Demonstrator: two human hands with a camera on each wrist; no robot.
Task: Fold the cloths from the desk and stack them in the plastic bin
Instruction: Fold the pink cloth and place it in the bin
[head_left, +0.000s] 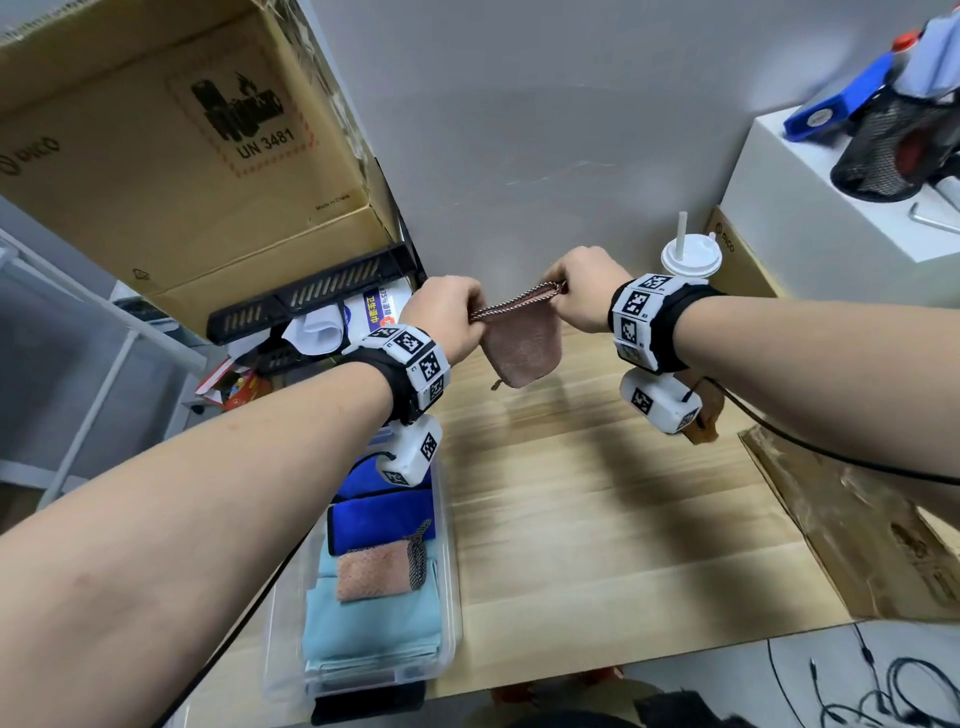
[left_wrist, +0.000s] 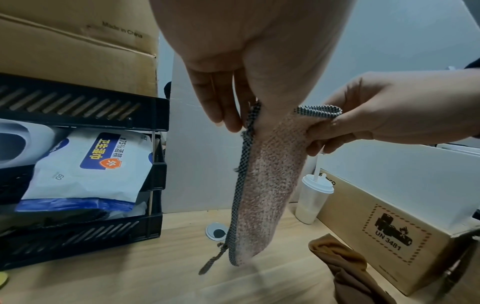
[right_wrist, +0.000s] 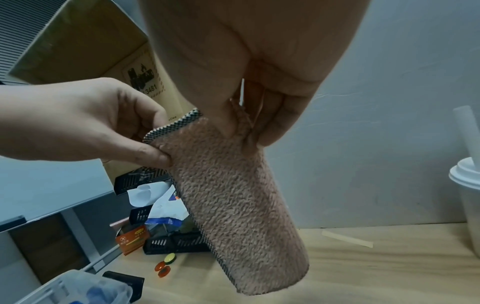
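Observation:
A small pink fleecy cloth (head_left: 522, 353) with a black-and-white stitched edge hangs in the air above the wooden desk (head_left: 597, 509). My left hand (head_left: 449, 312) pinches its top left corner and my right hand (head_left: 579, 291) pinches its top right corner. The cloth (left_wrist: 262, 185) hangs doubled over, its lower end just above the desk; the right wrist view shows the cloth (right_wrist: 239, 201) the same way. The clear plastic bin (head_left: 447, 613) stands at the desk's left front, holding folded blue, light blue and pink cloths. A brown cloth (left_wrist: 345, 269) lies on the desk at the right.
A big cardboard box (head_left: 171, 156) sits on a black crate (head_left: 311, 296) at the back left. A lidded cup with a straw (head_left: 688, 254) stands by another carton (head_left: 737, 260) at the back right. Flat cardboard (head_left: 857, 530) lies along the desk's right edge.

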